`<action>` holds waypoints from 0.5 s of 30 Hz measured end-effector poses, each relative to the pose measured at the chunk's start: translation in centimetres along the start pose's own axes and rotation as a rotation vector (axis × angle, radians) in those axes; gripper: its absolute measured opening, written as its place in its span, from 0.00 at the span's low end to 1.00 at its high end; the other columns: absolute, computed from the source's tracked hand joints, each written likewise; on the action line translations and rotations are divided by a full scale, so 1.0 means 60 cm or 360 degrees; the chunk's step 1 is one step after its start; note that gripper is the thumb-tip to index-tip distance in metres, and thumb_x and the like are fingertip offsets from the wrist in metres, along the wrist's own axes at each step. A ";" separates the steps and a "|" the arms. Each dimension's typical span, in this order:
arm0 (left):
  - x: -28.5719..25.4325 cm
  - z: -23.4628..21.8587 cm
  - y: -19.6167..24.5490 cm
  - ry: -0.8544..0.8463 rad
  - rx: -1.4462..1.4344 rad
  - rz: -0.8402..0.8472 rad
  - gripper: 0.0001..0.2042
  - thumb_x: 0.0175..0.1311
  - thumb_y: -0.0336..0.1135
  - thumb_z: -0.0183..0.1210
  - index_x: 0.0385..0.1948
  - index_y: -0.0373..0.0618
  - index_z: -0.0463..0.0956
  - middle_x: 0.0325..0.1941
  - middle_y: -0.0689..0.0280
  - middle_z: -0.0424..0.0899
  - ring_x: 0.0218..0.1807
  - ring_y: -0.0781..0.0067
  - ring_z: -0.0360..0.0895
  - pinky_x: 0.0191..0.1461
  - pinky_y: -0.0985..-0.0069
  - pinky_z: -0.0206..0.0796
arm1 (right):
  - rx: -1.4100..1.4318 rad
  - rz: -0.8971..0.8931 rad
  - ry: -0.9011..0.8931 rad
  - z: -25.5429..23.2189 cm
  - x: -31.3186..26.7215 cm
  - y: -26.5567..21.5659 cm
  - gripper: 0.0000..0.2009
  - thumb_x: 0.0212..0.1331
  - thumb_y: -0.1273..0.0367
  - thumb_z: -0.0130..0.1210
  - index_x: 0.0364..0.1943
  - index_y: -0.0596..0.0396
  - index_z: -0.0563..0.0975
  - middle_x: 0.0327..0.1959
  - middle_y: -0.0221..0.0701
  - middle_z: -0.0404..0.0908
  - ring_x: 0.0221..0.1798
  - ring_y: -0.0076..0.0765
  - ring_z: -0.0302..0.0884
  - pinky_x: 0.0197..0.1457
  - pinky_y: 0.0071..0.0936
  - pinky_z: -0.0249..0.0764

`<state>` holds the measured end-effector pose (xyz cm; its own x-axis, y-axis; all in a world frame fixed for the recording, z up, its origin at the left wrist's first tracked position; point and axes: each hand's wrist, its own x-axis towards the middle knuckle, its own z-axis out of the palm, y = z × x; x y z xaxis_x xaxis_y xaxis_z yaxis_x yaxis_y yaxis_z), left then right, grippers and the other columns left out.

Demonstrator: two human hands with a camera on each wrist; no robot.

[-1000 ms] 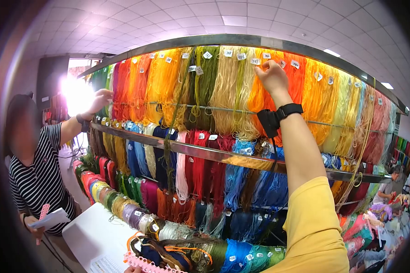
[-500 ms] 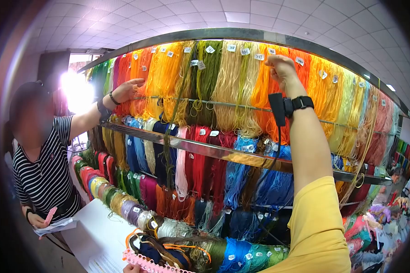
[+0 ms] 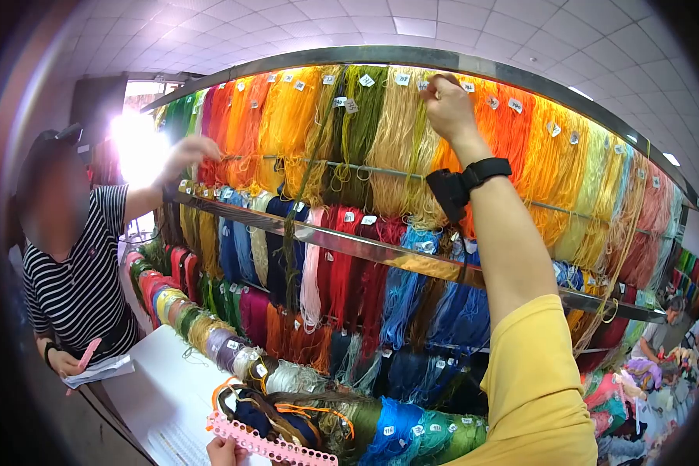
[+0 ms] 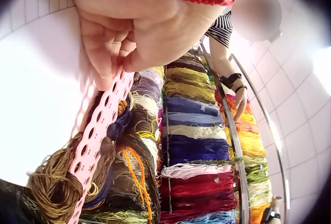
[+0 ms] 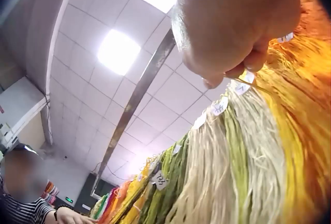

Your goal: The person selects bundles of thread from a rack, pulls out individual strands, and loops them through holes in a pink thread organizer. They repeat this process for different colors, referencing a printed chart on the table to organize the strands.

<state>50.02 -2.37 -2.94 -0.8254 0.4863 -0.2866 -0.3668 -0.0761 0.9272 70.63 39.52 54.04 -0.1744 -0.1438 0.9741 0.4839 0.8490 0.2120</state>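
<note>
My left hand pinches the end of a pink perforated strip between thumb and fingers. Brown and navy thread hanks hang from that strip, with an orange cord beside them. Raised to the upper rack, my right hand has its fingers curled at the top of the yellow-orange thread hank. A thin yellow strand runs from its fingertips in the right wrist view. Cream and pale green hanks with numbered paper tags hang just beside it.
Metal rails cross the rack in front of many coloured hanks. Rolled thread bundles line the edge of a white table. At the left, a person in a striped shirt reaches toward the rack, papers in the other hand.
My right hand has shifted left along the upper rack, from the orange hanks to beside the cream ones. The other person's raised hand moved right along the rack, then back left.
</note>
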 end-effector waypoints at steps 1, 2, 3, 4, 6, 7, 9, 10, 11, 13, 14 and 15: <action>0.002 -0.001 -0.002 -0.0005 -0.0002 -0.0003 0.07 0.60 0.29 0.54 0.23 0.38 0.72 0.20 0.65 0.73 0.19 0.76 0.70 0.23 0.80 0.68 | 0.0150 0.0060 0.0014 0.004 -0.006 -0.017 0.08 0.53 0.68 0.55 0.26 0.59 0.74 0.27 0.40 0.77 0.31 0.43 0.76 0.37 0.32 0.71; 0.002 -0.004 -0.003 -0.0015 -0.0002 -0.0006 0.07 0.60 0.29 0.54 0.22 0.38 0.72 0.20 0.65 0.73 0.19 0.76 0.70 0.23 0.80 0.68 | 0.0248 0.0103 -0.0011 0.004 -0.015 -0.035 0.07 0.53 0.67 0.55 0.26 0.58 0.74 0.27 0.41 0.77 0.32 0.46 0.76 0.37 0.35 0.71; -0.001 -0.003 0.002 -0.0026 0.0000 -0.0018 0.07 0.60 0.30 0.54 0.23 0.38 0.72 0.20 0.65 0.73 0.20 0.76 0.70 0.23 0.79 0.68 | 0.0341 0.0144 -0.0031 0.000 -0.025 -0.054 0.07 0.52 0.67 0.54 0.26 0.57 0.73 0.27 0.42 0.77 0.33 0.49 0.75 0.37 0.38 0.71; -0.002 -0.002 0.003 -0.0043 -0.0010 -0.0026 0.07 0.60 0.29 0.54 0.23 0.38 0.72 0.20 0.65 0.73 0.20 0.76 0.70 0.23 0.80 0.68 | 0.0432 0.0185 -0.0050 -0.004 -0.035 -0.075 0.07 0.52 0.67 0.54 0.26 0.56 0.73 0.27 0.42 0.76 0.34 0.51 0.75 0.38 0.40 0.70; 0.000 -0.004 0.005 -0.0068 -0.0024 -0.0045 0.07 0.60 0.29 0.55 0.23 0.38 0.72 0.20 0.66 0.73 0.20 0.78 0.70 0.22 0.81 0.68 | 0.0559 0.0229 -0.0029 -0.010 -0.069 -0.134 0.07 0.53 0.68 0.53 0.24 0.57 0.72 0.26 0.42 0.76 0.32 0.51 0.74 0.36 0.40 0.69; 0.005 -0.007 0.004 -0.0055 0.0003 -0.0056 0.06 0.59 0.29 0.53 0.24 0.37 0.72 0.21 0.64 0.74 0.20 0.76 0.71 0.22 0.81 0.68 | 0.0622 0.0244 -0.0057 -0.019 -0.092 -0.174 0.07 0.53 0.69 0.53 0.24 0.57 0.71 0.26 0.42 0.75 0.32 0.51 0.74 0.35 0.40 0.69; 0.022 -0.010 -0.004 -0.0034 0.0051 -0.0086 0.05 0.58 0.28 0.50 0.27 0.35 0.72 0.21 0.61 0.76 0.18 0.73 0.74 0.20 0.79 0.70 | 0.0748 0.0241 -0.0143 -0.024 -0.155 -0.249 0.07 0.54 0.69 0.53 0.23 0.57 0.71 0.25 0.42 0.74 0.31 0.50 0.74 0.34 0.40 0.69; 0.027 -0.010 -0.010 -0.0022 0.0074 -0.0107 0.06 0.58 0.27 0.49 0.28 0.34 0.72 0.22 0.60 0.78 0.18 0.72 0.76 0.20 0.79 0.70 | 0.0813 0.0225 -0.0202 -0.023 -0.197 -0.287 0.07 0.53 0.69 0.53 0.23 0.57 0.71 0.25 0.42 0.74 0.30 0.50 0.73 0.33 0.39 0.69; 0.031 -0.010 -0.015 -0.0034 0.0046 -0.0097 0.05 0.59 0.27 0.49 0.27 0.34 0.71 0.22 0.60 0.77 0.18 0.72 0.76 0.19 0.79 0.70 | 0.0931 0.0241 -0.0247 -0.031 -0.243 -0.336 0.07 0.53 0.70 0.52 0.23 0.58 0.70 0.23 0.41 0.72 0.30 0.49 0.72 0.32 0.39 0.68; 0.034 -0.011 -0.020 -0.0054 -0.0003 -0.0087 0.06 0.60 0.28 0.50 0.26 0.36 0.69 0.21 0.61 0.77 0.18 0.71 0.77 0.17 0.81 0.69 | 0.1029 -0.0070 -0.0537 -0.041 -0.355 -0.406 0.03 0.51 0.73 0.52 0.26 0.56 0.73 0.24 0.38 0.70 0.30 0.45 0.71 0.32 0.37 0.68; 0.032 -0.013 -0.018 -0.0061 -0.0032 -0.0080 0.07 0.61 0.29 0.50 0.25 0.37 0.68 0.21 0.61 0.77 0.18 0.71 0.77 0.17 0.81 0.68 | 0.1223 -0.0113 -0.0785 -0.057 -0.418 -0.450 0.03 0.52 0.73 0.51 0.24 0.56 0.72 0.24 0.38 0.68 0.29 0.45 0.70 0.32 0.36 0.68; 0.025 -0.011 -0.011 -0.0053 -0.0026 -0.0090 0.06 0.60 0.28 0.50 0.25 0.37 0.69 0.20 0.62 0.76 0.18 0.72 0.77 0.17 0.82 0.68 | 0.1309 -0.0132 -0.1242 -0.084 -0.476 -0.496 0.04 0.52 0.72 0.51 0.24 0.57 0.71 0.24 0.38 0.69 0.28 0.44 0.69 0.32 0.36 0.68</action>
<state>48.74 -2.20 -4.13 -0.7886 0.5189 -0.3300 -0.4197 -0.0617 0.9056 65.52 15.78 20.31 -0.8056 -0.1034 0.5834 -0.2133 0.9692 -0.1228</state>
